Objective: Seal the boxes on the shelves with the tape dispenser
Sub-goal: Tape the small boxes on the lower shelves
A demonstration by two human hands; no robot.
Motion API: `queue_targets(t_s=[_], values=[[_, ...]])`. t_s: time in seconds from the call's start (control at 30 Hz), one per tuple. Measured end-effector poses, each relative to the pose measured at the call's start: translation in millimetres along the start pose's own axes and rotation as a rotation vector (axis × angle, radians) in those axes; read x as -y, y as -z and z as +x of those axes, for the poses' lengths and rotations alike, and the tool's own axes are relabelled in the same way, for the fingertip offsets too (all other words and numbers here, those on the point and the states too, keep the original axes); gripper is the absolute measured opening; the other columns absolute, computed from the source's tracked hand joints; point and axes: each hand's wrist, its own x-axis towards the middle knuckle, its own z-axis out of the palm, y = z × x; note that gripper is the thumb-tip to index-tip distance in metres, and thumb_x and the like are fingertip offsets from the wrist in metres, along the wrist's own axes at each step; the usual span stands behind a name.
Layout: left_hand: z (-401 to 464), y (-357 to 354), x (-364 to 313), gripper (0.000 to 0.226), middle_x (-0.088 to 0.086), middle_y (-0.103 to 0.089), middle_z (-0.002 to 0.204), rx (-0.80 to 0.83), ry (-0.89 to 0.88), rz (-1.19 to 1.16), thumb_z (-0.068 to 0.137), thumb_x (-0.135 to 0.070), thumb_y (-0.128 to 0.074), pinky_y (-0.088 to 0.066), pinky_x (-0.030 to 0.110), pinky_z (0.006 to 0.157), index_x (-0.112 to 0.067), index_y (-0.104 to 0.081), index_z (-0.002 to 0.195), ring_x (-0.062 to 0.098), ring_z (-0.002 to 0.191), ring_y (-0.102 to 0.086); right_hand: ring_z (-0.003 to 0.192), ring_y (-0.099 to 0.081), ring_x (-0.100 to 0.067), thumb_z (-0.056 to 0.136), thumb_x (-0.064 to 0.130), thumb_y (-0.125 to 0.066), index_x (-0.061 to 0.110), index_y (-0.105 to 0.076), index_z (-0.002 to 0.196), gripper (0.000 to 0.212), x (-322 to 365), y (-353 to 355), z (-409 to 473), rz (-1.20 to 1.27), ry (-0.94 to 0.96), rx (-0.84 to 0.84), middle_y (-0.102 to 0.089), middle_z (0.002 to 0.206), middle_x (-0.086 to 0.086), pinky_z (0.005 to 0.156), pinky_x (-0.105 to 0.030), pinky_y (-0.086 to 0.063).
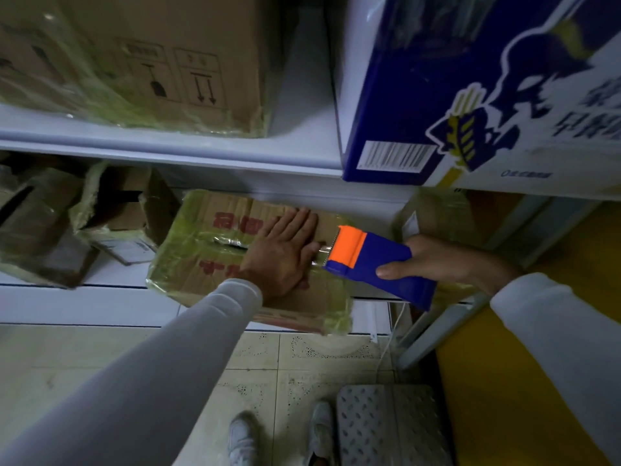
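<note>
One box (pixel 215 250) is under work: a flat carton with red print, lying on the lower shelf (pixel 67 297) with its near edge overhanging the shelf front. Its top seam shows a dark gap at the middle, already partly covered by glossy tape. The left hand (pixel 285 253) lies flat on the lid, fingers straight and together, pressing the flaps down; it grips nothing. The dispenser (pixel 373 264), blue with an orange front, sits at the box's right end, its toothed edge just beside the left fingertips. The right hand (pixel 447 260) is wrapped round the dispenser's rear, thumb along the near side. A short length of clear tape appears to run from the blade to the lid.

Outward: opened cartons (pixel 100 210) stand to the left on the same shelf, a large carton (pixel 141 58) and a blue-and-white box (pixel 470 89) sit on the shelf above.

Risks, as judged: the blade is close to the left fingers, so a slip could nick them. The overhanging box could tip or slide under uneven pressure. Slack tape could wrinkle or miss the gap.
</note>
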Motion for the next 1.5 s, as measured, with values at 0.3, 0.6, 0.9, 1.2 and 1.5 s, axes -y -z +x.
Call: queue_targets(t_s=[0.3,0.6,0.9,1.2,1.5], values=[[7,-3,2,0.07,-0.001,-0.002,0.161,0.062,-0.001,-0.042,0.093,-0.057,0.001,0.001,0.037,0.12,-0.02,-0.003,0.152,0.016,0.148,0.002,0.082,-0.072,-0.029,0.066,0.064,-0.081,0.017,-0.075,0.09,0.053,-53,49,-52,-0.035,-0.066,-0.033,-0.075,0.086,-0.012,0.065,-0.025,-0.053],[7,3,-6,0.077,0.004,-0.008,0.16,0.061,0.015,0.016,0.09,-0.058,0.005,-0.003,0.038,0.12,-0.016,-0.009,0.152,0.02,0.148,-0.004,0.08,-0.069,-0.031,0.074,0.063,-0.074,0.01,-0.071,0.093,0.056,-27,-6,-16,-0.27,-0.138,-0.145,-0.072,0.082,-0.012,0.068,-0.031,-0.046],[4,12,-63,0.065,0.012,-0.018,0.158,0.032,0.061,-0.218,0.099,-0.048,-0.025,-0.007,0.041,0.12,-0.008,-0.022,0.149,0.026,0.146,-0.013,0.057,-0.056,-0.014,0.08,0.059,-0.069,0.022,-0.05,0.074,0.042,-18,-49,4,-0.585,-0.247,-0.274,-0.056,0.066,0.001,0.05,-0.024,-0.039],[13,11,-76,0.086,0.013,-0.003,0.16,0.156,0.174,-0.157,0.084,-0.063,-0.037,0.002,0.052,0.118,-0.016,-0.01,0.151,0.031,0.147,0.001,0.08,-0.068,-0.024,0.083,0.058,-0.069,0.014,-0.066,0.094,0.046,-44,-56,-24,-0.274,-0.209,-0.314,-0.071,0.087,-0.008,0.068,-0.032,-0.049],[-10,7,-49,0.068,0.004,0.006,0.161,0.072,-0.111,-0.073,0.093,-0.064,-0.025,-0.002,0.044,0.119,-0.032,-0.011,0.151,0.027,0.147,0.007,0.09,-0.07,-0.017,0.081,0.048,-0.076,0.024,-0.071,0.099,0.031,-55,-58,-63,-0.113,-0.164,-0.338,-0.075,0.097,0.001,0.088,-0.041,-0.055]])
